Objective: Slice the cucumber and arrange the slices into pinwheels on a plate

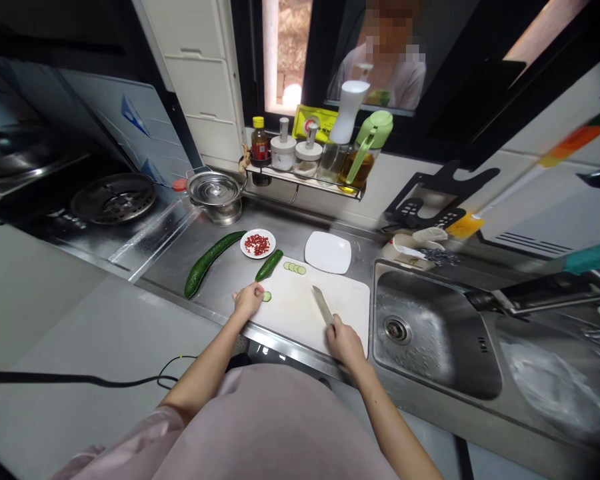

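Note:
My right hand (pixel 347 340) is wrapped round the handle of a kitchen knife (pixel 323 305), its blade pointing away over the white cutting board (pixel 300 313). At the board's left edge, the fingers of my left hand (pixel 249 300) are drawn together at a cucumber slice (pixel 267 297). Just beyond lies a cut piece of cucumber (pixel 269 265), partly over the board's corner. A short row of overlapping cucumber slices (pixel 295 268) rests near the board's far edge. Left of the board, a long whole cucumber (pixel 210 263) lies on the steel counter.
Behind the board are a small plate of chopped red pieces (pixel 258 244) and a white square plate (pixel 329 252). A lidded steel pot (pixel 217 197) stands back left. The sink (pixel 430 333) adjoins the board's right side. A seasoning rack (pixel 305 180) hangs above; a stove burner (pixel 113 198) is left.

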`<state>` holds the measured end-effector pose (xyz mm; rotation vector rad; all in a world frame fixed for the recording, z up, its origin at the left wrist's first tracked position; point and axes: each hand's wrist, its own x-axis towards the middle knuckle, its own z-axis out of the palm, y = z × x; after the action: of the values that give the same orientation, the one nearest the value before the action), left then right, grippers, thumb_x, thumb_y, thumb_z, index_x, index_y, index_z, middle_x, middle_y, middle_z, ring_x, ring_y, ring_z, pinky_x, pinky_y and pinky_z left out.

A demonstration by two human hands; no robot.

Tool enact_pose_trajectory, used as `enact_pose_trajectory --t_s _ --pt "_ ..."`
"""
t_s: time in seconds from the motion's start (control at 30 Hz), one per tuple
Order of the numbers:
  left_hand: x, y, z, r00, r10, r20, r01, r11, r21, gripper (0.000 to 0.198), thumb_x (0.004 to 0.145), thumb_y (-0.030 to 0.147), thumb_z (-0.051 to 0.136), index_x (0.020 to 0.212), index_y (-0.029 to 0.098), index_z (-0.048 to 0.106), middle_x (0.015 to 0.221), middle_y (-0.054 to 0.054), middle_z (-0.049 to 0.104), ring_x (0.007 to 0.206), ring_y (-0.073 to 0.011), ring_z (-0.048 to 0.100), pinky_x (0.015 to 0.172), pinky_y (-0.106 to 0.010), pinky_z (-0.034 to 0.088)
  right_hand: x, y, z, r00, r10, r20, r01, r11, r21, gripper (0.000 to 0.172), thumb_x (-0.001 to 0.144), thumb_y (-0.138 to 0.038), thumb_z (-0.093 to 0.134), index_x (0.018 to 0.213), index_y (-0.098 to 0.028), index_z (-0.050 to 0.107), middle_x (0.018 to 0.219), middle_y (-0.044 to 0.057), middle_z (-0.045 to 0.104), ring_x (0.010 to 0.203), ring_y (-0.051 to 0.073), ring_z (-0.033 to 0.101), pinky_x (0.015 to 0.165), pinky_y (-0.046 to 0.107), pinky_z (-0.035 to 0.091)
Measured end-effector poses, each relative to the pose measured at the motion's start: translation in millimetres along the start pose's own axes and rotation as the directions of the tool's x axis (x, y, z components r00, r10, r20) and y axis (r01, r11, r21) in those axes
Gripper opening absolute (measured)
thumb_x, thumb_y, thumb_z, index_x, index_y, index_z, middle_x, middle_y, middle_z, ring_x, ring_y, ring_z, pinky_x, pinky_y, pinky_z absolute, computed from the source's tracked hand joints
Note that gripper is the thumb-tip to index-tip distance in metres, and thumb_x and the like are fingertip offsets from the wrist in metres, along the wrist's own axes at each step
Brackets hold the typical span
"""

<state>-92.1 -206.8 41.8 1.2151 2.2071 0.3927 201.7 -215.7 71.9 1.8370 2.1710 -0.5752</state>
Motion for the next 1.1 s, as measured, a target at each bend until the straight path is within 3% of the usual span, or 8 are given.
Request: enact_pose_trajectory --t_s 0.3,0.53,0.67,0.87,1.1 --pt "2 -2 3.4 0.993 0.118 -0.02 -0.117 0.993 0.017 0.021 0.084 0.019 0.055 0.1 0.025 0.068 0.095 -0.002 0.072 0.096 -0.0198 0.061 0.089 -0.034 0.033 -1 -3 -2 1.0 0.005 0.01 -0.005 1.0 -0.027 0.03 0.096 -0.026 0.032 0.12 -0.016 0.047 0.093 0.012 0.069 0.084 0.021 0.064 0.067 0.027 0.034" --pt "3 -7 4.9 0.99 0.132 -0.04 -0.131 0.991 0.016 0.02 0.081 0.02 0.059 0.099 0.024 0.069 0.098 -0.003 0.071 0.099 -0.0208 0.06 0.089 -0.034 0.034 -3 -8 -7 1.0 0.003 0.026 -0.001 0.998 -0.063 0.03 0.095 -0.025 0.032 0.12 -0.017 0.047 0.093 0.012 0.069 0.086 0.021 0.065 0.068 0.027 0.036" --pt "3 -3 7.1 0.984 0.135 -0.114 -0.139 0.99 -0.028 0.017 0.082 0.025 0.058 0.095 0.025 0.069 0.096 -0.003 0.071 0.095 -0.0204 0.06 0.088 -0.034 0.035 -3 -11 -10 0.999 -0.007 0.053 0.011 0.997 -0.075 0.029 0.095 -0.024 0.031 0.119 -0.017 0.047 0.093 0.013 0.069 0.087 0.022 0.065 0.069 0.028 0.037" --pt "4 26 16.1 0.967 0.177 -0.184 -0.197 0.975 -0.099 0.019 0.084 0.026 0.056 0.098 0.023 0.069 0.096 -0.003 0.07 0.09 -0.0188 0.06 0.088 -0.034 0.035 -1 -11 -11 0.998 -0.008 0.069 0.012 0.998 -0.063 0.029 0.094 -0.022 0.033 0.12 -0.018 0.046 0.095 0.013 0.069 0.088 0.022 0.066 0.07 0.028 0.038" --pt "10 70 35.2 0.961 0.241 -0.133 -0.251 0.966 -0.063 0.021 0.085 0.026 0.054 0.099 0.024 0.069 0.097 -0.004 0.069 0.093 -0.0195 0.059 0.09 -0.034 0.034 -2 -9 -9 0.997 -0.002 0.071 0.005 0.999 -0.04 0.033 0.093 -0.021 0.034 0.123 -0.017 0.046 0.097 0.014 0.069 0.091 0.023 0.066 0.073 0.029 0.039"
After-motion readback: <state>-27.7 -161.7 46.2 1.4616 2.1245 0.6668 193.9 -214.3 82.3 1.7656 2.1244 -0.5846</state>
